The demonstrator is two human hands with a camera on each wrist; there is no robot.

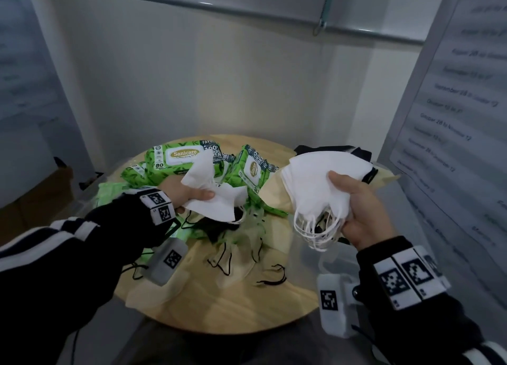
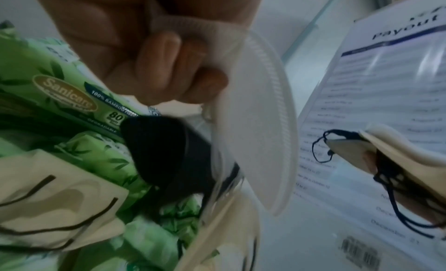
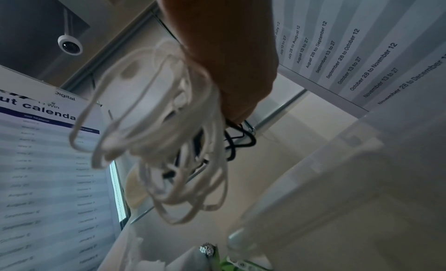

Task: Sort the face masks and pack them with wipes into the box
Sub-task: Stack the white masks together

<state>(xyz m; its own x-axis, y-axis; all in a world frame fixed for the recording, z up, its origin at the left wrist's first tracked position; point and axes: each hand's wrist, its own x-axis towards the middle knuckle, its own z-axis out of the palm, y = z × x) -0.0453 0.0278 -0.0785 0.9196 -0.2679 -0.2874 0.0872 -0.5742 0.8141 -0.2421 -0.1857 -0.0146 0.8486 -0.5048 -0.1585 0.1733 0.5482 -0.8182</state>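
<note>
Fingers (image 2: 169, 51) of left hand (image 1: 184, 193) curl round one white mask (image 1: 216, 197), thumb pinching it on top, held above the heap mid-table. Right hand (image 1: 356, 208) grips a stack of white masks (image 1: 315, 183), thumb on top, fingers wrapped below; stack count can't be told, layers overlap. White ear loops (image 3: 169, 141) hang bunched under it, a few black loops mixed in, blurred. Round table (image 1: 219, 304) holds two big green wipes packs (image 1: 182, 156) side by side at the far edge, plus smaller green packs, partly buried, number unclear. Loose beige masks (image 1: 238, 257) with black loops and at least one black mask (image 2: 164, 151) lie in a heap between the hands. Clear box (image 1: 310, 255) under right hand, barely visible. Wall sheets (image 1: 452, 118) blurred.
</note>
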